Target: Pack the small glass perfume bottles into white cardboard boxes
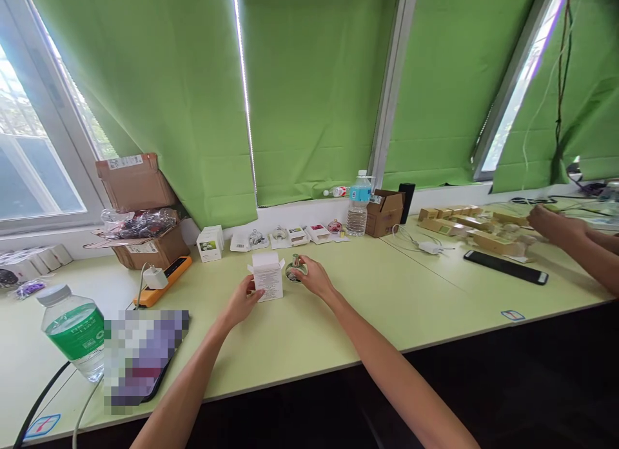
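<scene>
A small white carton (269,282) stands upright on the pale green table, its top flaps raised. My left hand (243,300) is closed around the carton's left side, thumb on the printed front. Just right of the carton, my right hand (312,275) grips a small round glass bottle (293,269) with a silvery top, which looks like a perfume bottle. The bottle is close to the carton but outside it. Behind them along the wall lie more glass bottles (256,238) and white cartons (209,244).
At left are a water bottle (75,333), a phone (149,359) partly blurred out, an orange power strip (167,281) and an opened cardboard box (145,242). Further right lie a charger (430,247), a black phone (505,267) and yellowish boxes (493,241) near another person's hands (556,226).
</scene>
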